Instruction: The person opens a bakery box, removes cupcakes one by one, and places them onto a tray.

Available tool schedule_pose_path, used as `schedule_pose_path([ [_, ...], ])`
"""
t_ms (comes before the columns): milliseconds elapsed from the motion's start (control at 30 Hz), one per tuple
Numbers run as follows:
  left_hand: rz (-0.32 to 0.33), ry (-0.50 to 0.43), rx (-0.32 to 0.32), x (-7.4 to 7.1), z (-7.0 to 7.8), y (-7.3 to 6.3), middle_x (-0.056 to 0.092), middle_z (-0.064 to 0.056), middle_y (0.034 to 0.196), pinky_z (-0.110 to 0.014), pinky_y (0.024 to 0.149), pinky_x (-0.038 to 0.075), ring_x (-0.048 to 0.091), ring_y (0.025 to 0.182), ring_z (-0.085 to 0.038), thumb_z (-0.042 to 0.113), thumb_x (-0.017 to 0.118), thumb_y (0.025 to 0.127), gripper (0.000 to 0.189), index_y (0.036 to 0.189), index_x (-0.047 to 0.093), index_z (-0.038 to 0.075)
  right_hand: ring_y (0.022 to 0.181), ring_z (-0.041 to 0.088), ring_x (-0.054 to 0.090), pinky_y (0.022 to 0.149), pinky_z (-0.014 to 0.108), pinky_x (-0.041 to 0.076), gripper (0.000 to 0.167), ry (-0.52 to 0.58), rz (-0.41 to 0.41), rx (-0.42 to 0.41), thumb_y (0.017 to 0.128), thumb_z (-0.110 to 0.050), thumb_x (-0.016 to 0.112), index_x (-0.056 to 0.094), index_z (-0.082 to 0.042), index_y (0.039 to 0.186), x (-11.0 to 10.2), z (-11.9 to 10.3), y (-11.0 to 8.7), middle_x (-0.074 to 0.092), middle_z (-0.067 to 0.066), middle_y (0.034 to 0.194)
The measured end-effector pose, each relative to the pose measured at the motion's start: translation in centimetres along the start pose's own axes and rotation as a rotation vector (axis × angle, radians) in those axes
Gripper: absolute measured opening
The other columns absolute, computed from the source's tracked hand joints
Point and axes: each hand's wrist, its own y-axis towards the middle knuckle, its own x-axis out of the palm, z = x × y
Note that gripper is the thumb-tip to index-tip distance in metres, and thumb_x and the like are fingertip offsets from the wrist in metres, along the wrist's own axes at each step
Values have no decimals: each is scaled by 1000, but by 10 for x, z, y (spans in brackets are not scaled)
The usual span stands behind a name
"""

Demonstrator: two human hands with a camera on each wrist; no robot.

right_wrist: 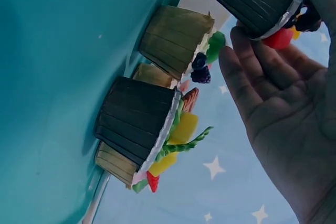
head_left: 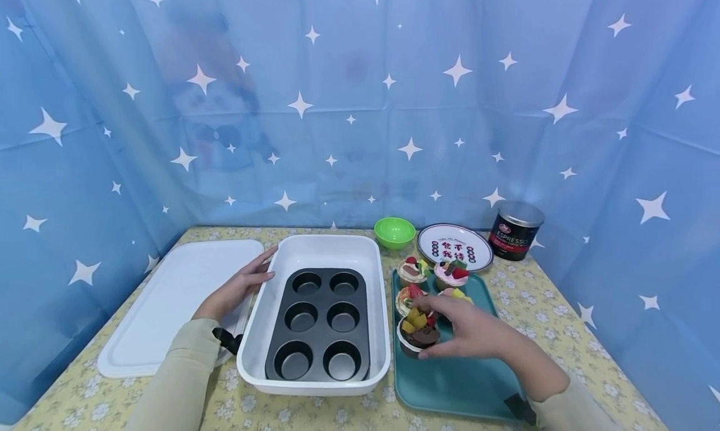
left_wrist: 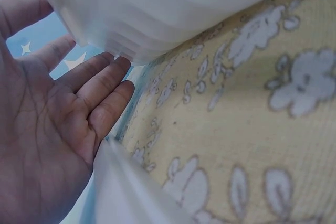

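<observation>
My right hand (head_left: 469,331) grips a cupcake (head_left: 417,337) with a dark wrapper, a chocolate top and yellow fruit. In the right wrist view, thumb and fingers are around this cupcake (right_wrist: 257,1), raised from the teal tray (head_left: 444,390). Several other fruit-topped cupcakes (head_left: 413,270) stand on that tray, partly hidden by the hand. My left hand (head_left: 239,287) touches the left side of a deep white pan (head_left: 320,388), its fingers extended rather than curled in the left wrist view. A dark muffin tin (head_left: 322,325) lies in the pan, its cups holding nothing.
A white lid (head_left: 174,306) lies on the left, partly under my left arm. Behind the teal tray are a green bowl (head_left: 395,232), a white plate (head_left: 444,236) with red characters and an espresso can (head_left: 514,231). A flowered cloth (head_left: 562,337) covers the table; a starry blue curtain surrounds it.
</observation>
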Motion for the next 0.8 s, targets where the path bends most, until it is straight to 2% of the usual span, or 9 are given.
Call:
schedule_pose_path([
  [333, -2, 4, 4, 0, 1, 0, 17, -7, 167, -63, 118, 18, 16, 152, -35, 31, 54, 105, 70, 162, 15, 37, 111, 7, 59, 93, 45, 55, 75, 2, -89, 31, 80, -57, 79, 56, -20, 140, 1, 3, 0, 60, -14, 128],
  [800, -15, -13, 17, -1, -1, 1, 15, -9, 168, -63, 119, 15, 13, 153, -36, 31, 53, 105, 69, 163, 15, 35, 118, 11, 58, 98, 45, 53, 77, 16, -173, 68, 80, -59, 78, 54, -19, 141, 4, 8, 0, 59, -9, 133],
])
